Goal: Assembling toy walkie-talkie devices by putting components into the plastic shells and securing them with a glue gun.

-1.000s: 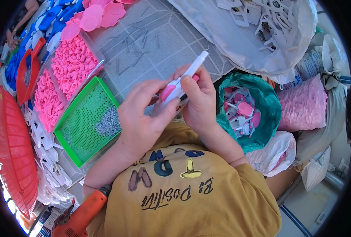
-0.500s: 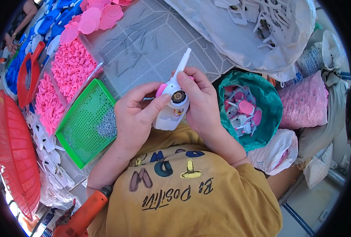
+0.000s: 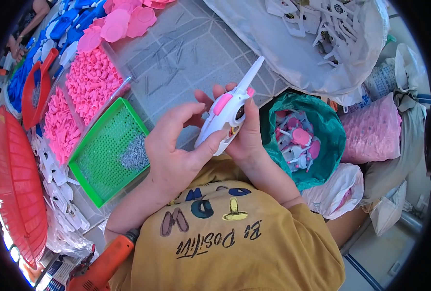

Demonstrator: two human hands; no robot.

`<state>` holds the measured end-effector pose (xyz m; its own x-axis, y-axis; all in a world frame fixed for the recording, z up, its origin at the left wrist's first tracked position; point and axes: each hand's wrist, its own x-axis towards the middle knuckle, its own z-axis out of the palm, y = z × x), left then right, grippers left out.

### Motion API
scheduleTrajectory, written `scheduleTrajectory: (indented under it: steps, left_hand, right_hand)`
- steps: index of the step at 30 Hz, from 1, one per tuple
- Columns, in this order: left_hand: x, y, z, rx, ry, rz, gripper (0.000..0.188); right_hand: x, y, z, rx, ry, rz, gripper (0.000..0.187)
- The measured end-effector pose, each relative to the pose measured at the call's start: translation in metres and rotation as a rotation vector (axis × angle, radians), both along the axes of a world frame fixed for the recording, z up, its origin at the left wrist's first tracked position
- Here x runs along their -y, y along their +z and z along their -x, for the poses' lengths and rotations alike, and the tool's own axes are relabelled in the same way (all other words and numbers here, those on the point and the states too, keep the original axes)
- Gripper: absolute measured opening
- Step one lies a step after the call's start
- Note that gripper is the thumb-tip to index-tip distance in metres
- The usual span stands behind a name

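Observation:
A white plastic piece (image 3: pixel 227 119) with a long tapered spout and pink side parts is tilted in front of my chest, its spout pointing up and to the right. My right hand (image 3: pixel 248 138) grips it from the right, the thumb along its side and fingertips behind. A dark round part on that side is half covered by the thumb. Close by on the left, my left hand (image 3: pixel 176 155) is spread, fingers apart and curved; its thumb tip is by the lower body, and I cannot tell whether it touches.
To the right stands a green bag (image 3: pixel 329 140) of similar white-and-pink pieces. A white sack (image 3: pixel 254 29) of white parts lies beyond it. At left are a green basket (image 3: pixel 96 167) with small metal pieces, pink parts (image 3: pixel 91 85), a red basket (image 3: pixel 16 189) and an orange power tool (image 3: pixel 104 264). Metal pins (image 3: pixel 171 60) lie on the tiles.
The white plastic piece has turned so its pink side faces up, and its spout has swung right. My left hand has loosened from it, fingers spreading.

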<state>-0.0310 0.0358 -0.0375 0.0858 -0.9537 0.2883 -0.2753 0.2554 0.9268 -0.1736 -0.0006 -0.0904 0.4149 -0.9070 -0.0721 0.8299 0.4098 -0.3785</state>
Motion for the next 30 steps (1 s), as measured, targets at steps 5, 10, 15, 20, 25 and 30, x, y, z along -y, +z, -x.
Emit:
scheduleTrajectory:
  steps: [5, 10, 15, 20, 25, 30]
  left_hand:
    - [0.002, -0.005, 0.001, 0.076, 0.005, 0.07, 0.035]
    - [0.003, -0.01, -0.001, 0.044, 0.003, 0.093, 0.03]
    - [0.006, -0.008, 0.001, -0.063, 0.005, -0.135, 0.035]
    - [0.003, -0.012, -0.007, 0.337, -0.059, -0.034, 0.044]
    - [0.008, -0.002, -0.006, 0.433, -0.009, 0.109, 0.053]
    - [0.009, -0.001, -0.003, 0.391, -0.027, 0.001, 0.062]
  right_hand:
    - [-0.001, -0.005, 0.0, 0.081, 0.033, -0.073, 0.053]
    - [0.0, -0.002, -0.001, 0.049, 0.006, 0.029, 0.045]
    - [0.008, 0.014, 0.001, -0.093, -0.107, -0.035, 0.051]
    - [0.014, 0.009, 0.005, -0.107, -0.152, -0.023, 0.053]
    - [0.017, 0.019, 0.005, -0.239, -0.092, -0.014, 0.061]
    - [0.009, 0.017, -0.001, -0.298, -0.002, -0.047, 0.068]
